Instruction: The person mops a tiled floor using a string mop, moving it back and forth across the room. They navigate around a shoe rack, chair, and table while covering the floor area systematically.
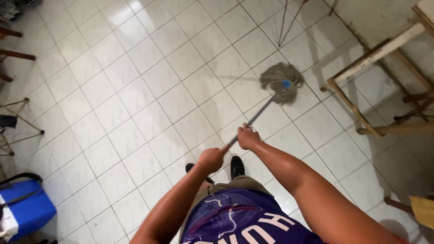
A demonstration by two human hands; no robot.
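Both hands are wrapped round the mop handle (253, 118), each grip closed on the shaft. Left hand (211, 159) takes the near end, low and close to the body; right hand (248, 137) sits just beyond it, further up the shaft toward 1 o'clock. The hands are near each other but not touching.

From the grip the handle runs out on a long diagonal toward 1–2 o'clock, ending at a blue collar where the grey string mop head (281, 80) lies on the tiled floor (135, 90). So the head is well ahead and to the right of the hands, and the right hand is the nearer one to it. Long axis: lower-left to upper-right.

Floor is white square tile, w/ a duller wet-looking patch around and left of the head. Black shoes (236, 166) show at 6 o'clock below the hands.

Room: a wooden frame (357, 106) stands at 3 o'clock, just right of the mop head, apart from it. Thin metal legs (285, 22) at 12 o'clock. Blue box (27, 205) at 8 o'clock, well apart.
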